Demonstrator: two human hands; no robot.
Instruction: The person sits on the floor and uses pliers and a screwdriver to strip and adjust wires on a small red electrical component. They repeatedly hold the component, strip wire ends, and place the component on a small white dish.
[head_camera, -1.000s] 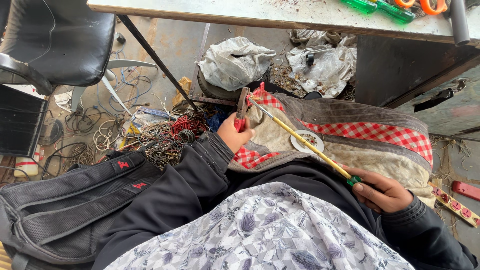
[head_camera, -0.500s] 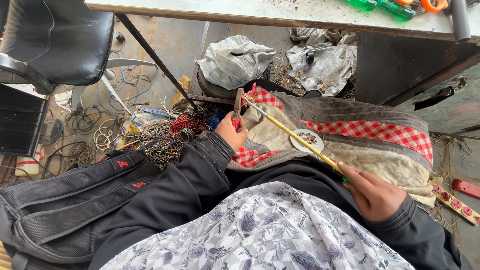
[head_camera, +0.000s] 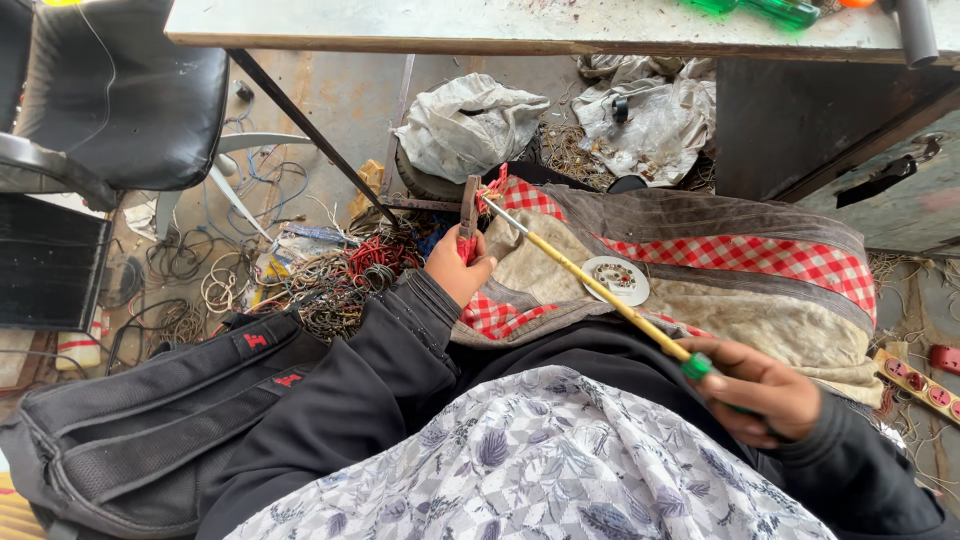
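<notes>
My left hand (head_camera: 459, 268) grips red-handled pliers (head_camera: 467, 215), jaws pointing up, over a red-checked cloth (head_camera: 760, 258) spread on my lap. A long screwdriver (head_camera: 590, 287) with a yellow-wrapped shaft and green handle is held in my right hand (head_camera: 760, 388) at the lower right; its tip reaches up close to the pliers' jaws. A round white part (head_camera: 616, 279) with small holes lies on the cloth just beside the shaft. Both arms wear black sleeves.
A black backpack (head_camera: 140, 420) lies at the lower left, next to a tangle of wires (head_camera: 330, 280) on the floor. A black chair (head_camera: 110, 90) stands at the upper left. A workbench edge (head_camera: 500, 25) crosses the top; crumpled cloth bags (head_camera: 470, 125) lie beneath it. A power strip (head_camera: 920, 380) is at right.
My left hand has raised the pliers upright, and the screwdriver tip now meets their jaws. My right hand has shifted slightly lower right along the handle.
</notes>
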